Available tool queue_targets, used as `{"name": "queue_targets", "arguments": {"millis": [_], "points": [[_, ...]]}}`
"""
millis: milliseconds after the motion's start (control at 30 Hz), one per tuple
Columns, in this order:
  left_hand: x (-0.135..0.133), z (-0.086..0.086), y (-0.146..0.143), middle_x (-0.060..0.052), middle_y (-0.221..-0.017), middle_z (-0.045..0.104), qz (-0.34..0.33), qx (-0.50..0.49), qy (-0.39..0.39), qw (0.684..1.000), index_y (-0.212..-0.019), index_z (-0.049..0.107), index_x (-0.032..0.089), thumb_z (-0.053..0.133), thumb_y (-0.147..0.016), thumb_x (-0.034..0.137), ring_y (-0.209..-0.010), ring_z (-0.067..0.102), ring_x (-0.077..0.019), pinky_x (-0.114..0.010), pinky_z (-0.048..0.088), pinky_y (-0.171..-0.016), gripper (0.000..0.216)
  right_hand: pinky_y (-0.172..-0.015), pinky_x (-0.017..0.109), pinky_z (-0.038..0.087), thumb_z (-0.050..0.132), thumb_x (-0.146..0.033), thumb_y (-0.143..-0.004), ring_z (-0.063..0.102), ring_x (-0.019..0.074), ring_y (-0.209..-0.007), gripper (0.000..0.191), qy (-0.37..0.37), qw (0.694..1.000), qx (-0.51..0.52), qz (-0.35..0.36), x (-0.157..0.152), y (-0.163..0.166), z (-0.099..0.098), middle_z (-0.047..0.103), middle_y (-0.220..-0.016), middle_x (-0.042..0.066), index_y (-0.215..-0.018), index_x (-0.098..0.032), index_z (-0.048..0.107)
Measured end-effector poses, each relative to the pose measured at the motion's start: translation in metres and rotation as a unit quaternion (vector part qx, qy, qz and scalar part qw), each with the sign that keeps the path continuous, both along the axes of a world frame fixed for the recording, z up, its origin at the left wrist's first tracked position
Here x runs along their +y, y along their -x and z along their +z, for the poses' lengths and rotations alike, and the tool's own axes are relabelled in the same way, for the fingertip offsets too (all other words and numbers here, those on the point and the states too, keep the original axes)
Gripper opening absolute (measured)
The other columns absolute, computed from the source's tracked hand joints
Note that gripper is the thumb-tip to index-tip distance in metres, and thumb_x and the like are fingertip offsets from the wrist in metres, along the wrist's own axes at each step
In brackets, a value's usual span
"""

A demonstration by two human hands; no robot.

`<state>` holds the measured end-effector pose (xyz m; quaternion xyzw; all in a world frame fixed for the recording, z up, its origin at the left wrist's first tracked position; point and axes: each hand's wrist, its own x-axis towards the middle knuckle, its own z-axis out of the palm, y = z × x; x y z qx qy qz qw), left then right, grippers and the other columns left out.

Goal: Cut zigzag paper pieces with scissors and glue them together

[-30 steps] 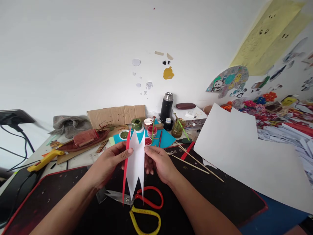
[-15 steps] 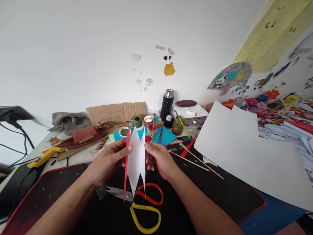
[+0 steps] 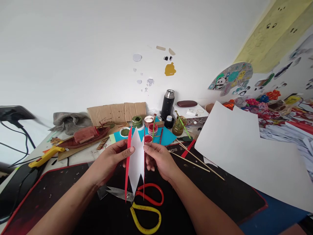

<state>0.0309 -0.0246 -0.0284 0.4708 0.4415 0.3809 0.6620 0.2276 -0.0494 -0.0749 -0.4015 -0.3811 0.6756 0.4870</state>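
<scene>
Both hands hold up a folded paper piece (image 3: pixel 136 161), white on the inside and red on the outside, with pointed ends above and below. My left hand (image 3: pixel 111 160) pinches its left red flap with thumb on the white face. My right hand (image 3: pixel 158 160) pinches the right edge. The piece stands upright over a black mat (image 3: pixel 61 195). Under it lie scissors with red handles (image 3: pixel 146 195) and a yellow-handled pair (image 3: pixel 146 218).
Large white sheets (image 3: pixel 244 153) cover the right of the table. Behind the hands are paint pots (image 3: pixel 137 122), a blue sheet (image 3: pixel 168 135), a black flask (image 3: pixel 167 104), wooden skewers (image 3: pixel 195 160), cardboard (image 3: pixel 114 112), a model boat (image 3: pixel 83 137) and a yellow glue gun (image 3: pixel 45 156).
The right flap of the paper piece has folded in, so the white face is narrower. Both hands have stayed almost in place.
</scene>
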Motion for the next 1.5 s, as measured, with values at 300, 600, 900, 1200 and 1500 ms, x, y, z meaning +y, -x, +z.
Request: {"name": "queue_targets", "arguments": {"millis": [300,600,900,1200,1500], "points": [[0.0006,-0.002,0.0011,-0.007,-0.094,0.082,-0.001,0.004,0.006,1.0,-0.099,0.087,0.022,0.104,-0.061,0.044,-0.07,0.064,-0.0202,-0.03,0.05,-0.061,0.047,-0.038,0.021,0.031,0.085,-0.064,-0.083,0.056,0.0105,-0.042,0.049,-0.002,1.0,-0.004,-0.002,-0.0009,0.0003,0.001,0.062,-0.056,-0.006,-0.096,-0.019,0.072],[0.0009,-0.0045,0.002,-0.008,-0.095,0.083,-0.009,0.008,0.007,1.0,-0.102,0.087,0.022,0.103,-0.064,0.045,-0.071,0.066,-0.0203,-0.029,0.049,-0.06,0.048,-0.038,0.021,0.033,0.084,-0.066,-0.083,0.056,0.0105,-0.041,0.05,-0.002,1.0,-0.006,-0.007,-0.0002,0.0014,-0.0022,0.062,-0.057,-0.006,-0.097,-0.019,0.073],[0.0008,-0.0032,0.0009,-0.008,-0.095,0.083,-0.003,0.005,0.005,1.0,-0.1,0.086,0.022,0.103,-0.065,0.049,-0.071,0.067,-0.021,-0.03,0.052,-0.06,0.047,-0.038,0.021,0.031,0.086,-0.068,-0.082,0.056,0.0112,-0.042,0.052,0.0,1.0,-0.007,-0.008,-0.0008,0.0011,-0.0004,0.062,-0.057,-0.006,-0.099,-0.019,0.075],[0.0006,-0.0031,0.0015,-0.007,-0.095,0.083,0.003,0.015,0.003,1.0,-0.1,0.086,0.022,0.103,-0.063,0.049,-0.07,0.067,-0.0212,-0.029,0.051,-0.058,0.049,-0.037,0.021,0.033,0.087,-0.07,-0.08,0.056,0.0112,-0.041,0.054,-0.002,1.0,-0.008,-0.014,-0.0006,0.0015,-0.0015,0.062,-0.056,-0.005,-0.096,-0.019,0.075],[0.0017,-0.0023,0.0008,-0.007,-0.096,0.084,0.011,0.025,0.007,1.0,-0.103,0.085,0.022,0.103,-0.061,0.05,-0.071,0.069,-0.0218,-0.031,0.055,-0.062,0.053,-0.037,0.021,0.033,0.086,-0.071,-0.081,0.055,0.011,-0.041,0.052,-0.011,1.0,-0.006,-0.023,-0.0016,0.003,-0.0001,0.061,-0.057,-0.005,-0.086,-0.02,0.072]]}}
